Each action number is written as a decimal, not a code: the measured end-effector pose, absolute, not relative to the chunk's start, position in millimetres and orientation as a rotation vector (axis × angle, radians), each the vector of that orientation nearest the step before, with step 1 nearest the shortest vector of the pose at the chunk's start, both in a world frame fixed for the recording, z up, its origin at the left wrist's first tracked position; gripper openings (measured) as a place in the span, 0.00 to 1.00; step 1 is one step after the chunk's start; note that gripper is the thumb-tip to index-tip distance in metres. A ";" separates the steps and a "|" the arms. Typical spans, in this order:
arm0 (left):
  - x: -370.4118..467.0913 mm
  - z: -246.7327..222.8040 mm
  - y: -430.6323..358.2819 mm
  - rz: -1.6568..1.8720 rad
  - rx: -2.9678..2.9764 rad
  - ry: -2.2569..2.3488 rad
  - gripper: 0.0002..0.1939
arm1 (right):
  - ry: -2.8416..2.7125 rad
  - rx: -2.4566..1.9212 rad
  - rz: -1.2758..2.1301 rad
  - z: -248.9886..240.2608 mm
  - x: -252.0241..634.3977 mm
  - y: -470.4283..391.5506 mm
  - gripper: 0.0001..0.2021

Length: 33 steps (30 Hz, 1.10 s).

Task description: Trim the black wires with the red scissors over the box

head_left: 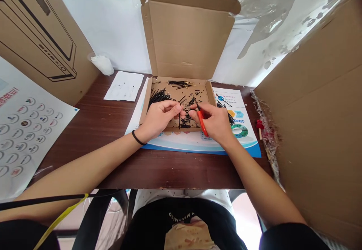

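Observation:
Over the front of an open cardboard box [210,91], my left hand [162,118] pinches a thin black stick [179,122] upright between thumb and fingers. A dark band circles that wrist. My right hand [216,121] grips red-handled scissors [202,123], their blades pointing up and to the left. The fingertips of both hands are close together, near small black scraps [186,123] scattered on the box floor. Behind my left hand lies a pile of black sticks [160,96]. Farther back is a smaller bundle with gold-coloured ends [181,84].
More black sticks [226,111] lie right of the box on a printed sheet [169,144]. A white paper [124,86] with bits on it rests at left. Large cartons [319,103] flank the table, and a small red object [259,125] sits at the right edge.

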<state>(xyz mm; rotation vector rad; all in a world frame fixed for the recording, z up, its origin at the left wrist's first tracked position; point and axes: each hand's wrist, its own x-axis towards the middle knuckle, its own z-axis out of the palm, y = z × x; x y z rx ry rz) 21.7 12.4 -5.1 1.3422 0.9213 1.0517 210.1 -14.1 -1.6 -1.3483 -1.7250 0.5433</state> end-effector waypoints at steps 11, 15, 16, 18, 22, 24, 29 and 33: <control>21.3 -8.7 15.5 1.062 1.329 0.835 0.20 | -1.805 -1.451 0.497 -8.4 208.8 -11.6 0.16; 21.1 -6.3 13.7 1.054 1.396 0.809 0.18 | -1.767 -1.449 0.497 -8.5 208.3 -11.8 0.16; 21.1 -6.0 13.3 1.049 1.399 0.807 0.18 | -1.762 -1.455 0.497 -8.2 208.2 -11.9 0.16; 21.4 -5.9 13.0 1.040 1.392 0.806 0.17 | -1.754 -1.473 0.498 -7.4 208.3 -11.9 0.16; 21.6 -6.8 13.2 1.032 1.393 0.811 0.17 | -1.740 -1.529 0.479 -6.3 210.3 -10.4 0.16; 21.3 -6.6 12.9 1.037 1.417 0.817 0.18 | -1.741 -1.549 0.467 -6.1 211.0 -9.5 0.15; 20.4 -3.9 9.8 1.149 1.611 0.885 0.19 | -1.752 -1.544 0.470 -7.3 209.8 -9.3 0.15; 20.3 -3.1 7.7 1.228 1.724 0.923 0.18 | -1.752 -1.544 0.482 -9.0 209.4 -9.1 0.15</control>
